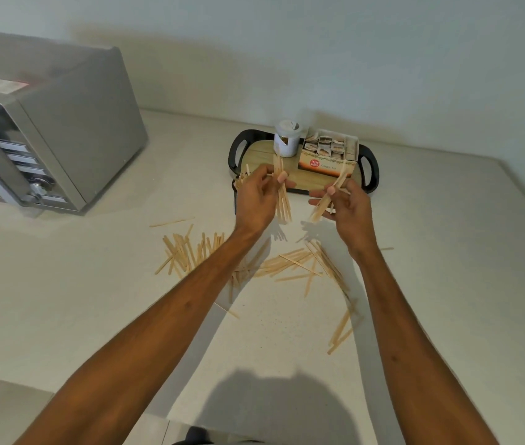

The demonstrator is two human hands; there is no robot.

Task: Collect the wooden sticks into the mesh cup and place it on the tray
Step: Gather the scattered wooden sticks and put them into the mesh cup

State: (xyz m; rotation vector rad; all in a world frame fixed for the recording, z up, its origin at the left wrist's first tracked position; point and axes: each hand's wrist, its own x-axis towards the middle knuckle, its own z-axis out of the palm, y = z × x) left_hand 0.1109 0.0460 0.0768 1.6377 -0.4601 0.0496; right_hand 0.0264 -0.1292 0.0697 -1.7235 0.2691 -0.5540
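left hand (256, 200) pinches a bundle of sticks (283, 200), right hand (349, 205) clamps a smaller bunch (323, 207) — both just in front of the tray (238, 146). more sticks (184, 252) lie strewn on the counter (94, 300). light, stiff, slippery against each other — likely best squared up and gripped mid-length.

We get open pale countertop (447, 252) on the right; thin scattered wooden sticks (187, 252) clutter the middle, a boxy grey microwave (78, 130) walls off the left.
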